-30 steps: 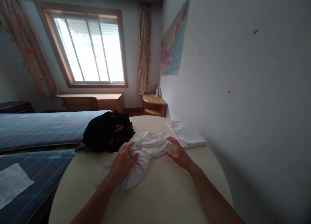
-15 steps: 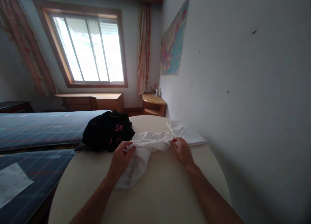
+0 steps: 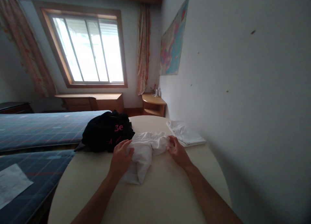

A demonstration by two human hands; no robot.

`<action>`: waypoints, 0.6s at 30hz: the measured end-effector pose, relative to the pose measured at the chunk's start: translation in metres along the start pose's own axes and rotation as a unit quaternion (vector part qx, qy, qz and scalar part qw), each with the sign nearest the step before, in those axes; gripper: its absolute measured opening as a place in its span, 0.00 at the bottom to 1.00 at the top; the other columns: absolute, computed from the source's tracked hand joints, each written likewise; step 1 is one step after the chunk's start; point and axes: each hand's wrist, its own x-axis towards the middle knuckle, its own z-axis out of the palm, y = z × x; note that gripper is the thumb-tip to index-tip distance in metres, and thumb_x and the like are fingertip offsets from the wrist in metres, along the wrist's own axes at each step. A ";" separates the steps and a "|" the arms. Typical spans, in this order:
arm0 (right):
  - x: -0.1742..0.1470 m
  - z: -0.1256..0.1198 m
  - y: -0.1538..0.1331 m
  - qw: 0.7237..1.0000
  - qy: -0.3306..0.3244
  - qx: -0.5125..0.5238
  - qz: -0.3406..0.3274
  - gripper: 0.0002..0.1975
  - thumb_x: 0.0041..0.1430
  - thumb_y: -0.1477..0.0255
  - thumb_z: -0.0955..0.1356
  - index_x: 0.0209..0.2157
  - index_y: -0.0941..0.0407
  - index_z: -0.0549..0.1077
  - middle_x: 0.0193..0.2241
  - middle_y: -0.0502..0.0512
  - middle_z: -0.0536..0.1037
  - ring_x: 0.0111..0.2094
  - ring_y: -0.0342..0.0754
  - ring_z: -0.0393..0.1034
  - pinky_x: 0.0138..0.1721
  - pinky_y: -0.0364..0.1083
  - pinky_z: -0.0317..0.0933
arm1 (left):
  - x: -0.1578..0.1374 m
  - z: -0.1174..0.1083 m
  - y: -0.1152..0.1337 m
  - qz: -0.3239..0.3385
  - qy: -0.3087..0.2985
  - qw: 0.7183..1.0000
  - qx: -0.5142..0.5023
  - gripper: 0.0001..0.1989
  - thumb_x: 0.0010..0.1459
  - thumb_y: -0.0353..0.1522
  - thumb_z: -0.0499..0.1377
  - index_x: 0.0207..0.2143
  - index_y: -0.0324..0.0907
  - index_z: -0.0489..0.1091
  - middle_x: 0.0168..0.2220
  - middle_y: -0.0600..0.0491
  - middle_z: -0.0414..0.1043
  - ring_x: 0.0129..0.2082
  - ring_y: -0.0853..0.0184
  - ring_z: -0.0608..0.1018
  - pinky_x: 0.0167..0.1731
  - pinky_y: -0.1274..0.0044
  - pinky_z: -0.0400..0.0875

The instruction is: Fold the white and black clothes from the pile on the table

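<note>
A crumpled white garment (image 3: 143,149) lies bunched on the round table, one part of it hanging toward me in a loose fold. At its left edge rests my left hand (image 3: 122,155), open, with thumb and fingers apart and touching the fabric. On the other side my right hand (image 3: 177,151) is open too, its curled fingertips at the garment's right end. Just behind my left hand is a heap of black clothing (image 3: 104,131) with pink lettering. A folded white garment (image 3: 187,134) lies flat beyond my right hand.
The cream round table (image 3: 165,198) stands close to the white wall (image 3: 262,120) on the right. Two blue plaid mattresses (image 3: 48,128) are on the left, with a sheet of paper (image 3: 14,182) on the nearer one. A corner shelf (image 3: 153,99) stands behind.
Both hands have loosened their pinch on the white garment's edge, and their fingers have spread. The stretched edge has slackened, and the hanging fold has shifted slightly right and up.
</note>
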 end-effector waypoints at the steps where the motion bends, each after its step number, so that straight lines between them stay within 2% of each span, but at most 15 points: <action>1: -0.002 0.005 -0.004 0.999 -0.027 -0.019 -0.038 0.28 0.58 0.66 0.68 0.59 0.53 0.64 0.57 0.61 0.72 0.58 0.54 0.66 0.58 0.55 0.60 | -0.002 0.002 0.001 0.022 -0.006 1.000 0.019 0.17 0.58 0.39 0.57 0.47 0.46 0.76 0.53 0.48 0.73 0.57 0.54 0.69 0.61 0.61 0.61; 3: -0.005 0.013 -0.011 0.992 -0.070 -0.068 -0.079 0.26 0.56 0.66 0.71 0.57 0.52 0.69 0.59 0.60 0.68 0.61 0.56 0.61 0.62 0.57 0.54 | -0.006 0.004 0.003 0.059 -0.031 0.997 0.037 0.13 0.60 0.38 0.57 0.44 0.47 0.77 0.53 0.49 0.73 0.58 0.54 0.67 0.61 0.59 0.60; 5: -0.005 0.019 -0.017 0.987 -0.093 -0.112 -0.074 0.14 0.58 0.66 0.70 0.46 0.53 0.77 0.54 0.60 0.73 0.57 0.57 0.64 0.60 0.57 0.56 | -0.008 0.004 0.006 0.085 -0.063 0.994 0.030 0.10 0.60 0.37 0.58 0.38 0.47 0.78 0.48 0.50 0.76 0.56 0.55 0.69 0.59 0.61 0.63; 6: -0.005 0.020 -0.018 0.985 -0.093 -0.126 -0.066 0.09 0.59 0.66 0.69 0.41 0.53 0.78 0.50 0.60 0.75 0.53 0.57 0.67 0.58 0.57 0.58 | -0.007 0.003 0.007 0.091 -0.075 0.993 0.021 0.09 0.60 0.38 0.58 0.36 0.47 0.78 0.45 0.51 0.77 0.54 0.56 0.70 0.58 0.62 0.64; 8: -0.002 0.018 -0.020 0.986 -0.067 -0.140 -0.058 0.08 0.63 0.66 0.67 0.35 0.54 0.77 0.43 0.60 0.77 0.48 0.56 0.69 0.53 0.55 0.60 | -0.004 0.000 0.010 0.089 -0.072 0.993 -0.004 0.10 0.61 0.39 0.57 0.34 0.47 0.77 0.40 0.51 0.79 0.51 0.58 0.72 0.56 0.65 0.66; 10: 0.001 0.010 -0.018 0.990 -0.010 -0.136 -0.046 0.12 0.65 0.63 0.65 0.35 0.54 0.76 0.39 0.60 0.78 0.43 0.55 0.71 0.50 0.53 0.62 | 0.001 -0.006 0.011 0.053 -0.026 0.998 -0.032 0.12 0.61 0.41 0.56 0.34 0.46 0.76 0.39 0.50 0.78 0.48 0.58 0.74 0.54 0.66 0.67; 12: 0.004 -0.003 -0.013 0.991 0.055 -0.119 -0.005 0.15 0.66 0.59 0.63 0.36 0.55 0.74 0.34 0.59 0.79 0.37 0.54 0.73 0.44 0.51 0.64 | 0.008 -0.014 0.008 -0.014 0.041 0.998 -0.052 0.16 0.59 0.45 0.55 0.35 0.44 0.75 0.39 0.48 0.78 0.43 0.58 0.76 0.47 0.68 0.71; 15: 0.008 -0.022 -0.003 0.983 0.143 -0.072 0.085 0.20 0.64 0.52 0.61 0.38 0.55 0.71 0.25 0.55 0.77 0.27 0.52 0.72 0.32 0.48 0.64 | 0.019 -0.027 -0.004 -0.126 0.126 0.981 -0.074 0.21 0.55 0.49 0.56 0.37 0.41 0.75 0.36 0.49 0.77 0.35 0.60 0.77 0.35 0.72 0.71; 18: 0.010 -0.031 0.008 0.970 0.194 0.037 0.145 0.22 0.63 0.49 0.61 0.40 0.55 0.67 0.24 0.55 0.78 0.22 0.50 0.73 0.27 0.47 0.64 | 0.025 -0.033 -0.016 -0.200 0.164 0.959 -0.114 0.22 0.53 0.49 0.57 0.37 0.40 0.75 0.31 0.51 0.76 0.31 0.62 0.76 0.33 0.73 0.70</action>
